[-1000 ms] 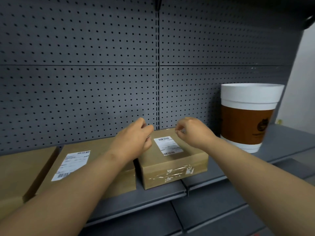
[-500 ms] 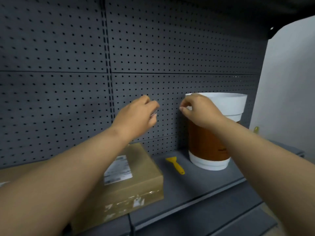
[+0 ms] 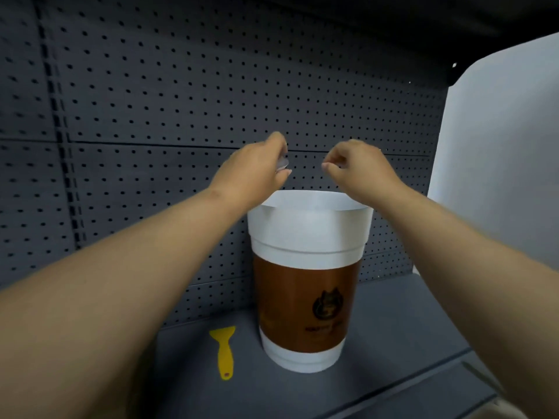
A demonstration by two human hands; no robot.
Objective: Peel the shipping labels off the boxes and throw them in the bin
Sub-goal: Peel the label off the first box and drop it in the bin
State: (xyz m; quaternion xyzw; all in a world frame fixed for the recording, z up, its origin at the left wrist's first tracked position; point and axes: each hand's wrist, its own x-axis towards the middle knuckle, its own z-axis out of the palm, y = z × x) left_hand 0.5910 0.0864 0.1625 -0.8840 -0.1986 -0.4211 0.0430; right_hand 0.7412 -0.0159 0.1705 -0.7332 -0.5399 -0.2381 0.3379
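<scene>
1. Above the mouth of the cup-shaped bin [image 3: 308, 267], a small pale scrap [image 3: 283, 163] sits pinched in the left hand [image 3: 257, 170], thumb and fingers curled round it; it looks like a peeled bit of label, though it is too small and blurred to be sure.
2. A second ago both hands were down at the small box, beside its label; half a second ago they were lifting towards the bin, and now they hang over its white rim.
3. The right hand [image 3: 358, 164] is loosely curled, forefinger and thumb close together; I cannot tell whether it holds anything.
4. The boxes have slipped out of view to the left, so this reads as the drop step: letting go should land the scrap inside.
5. A yellow scraper [image 3: 224, 350] lies on the grey shelf [image 3: 408, 343] just left of the bin, pegboard [image 3: 181, 101] behind.
</scene>
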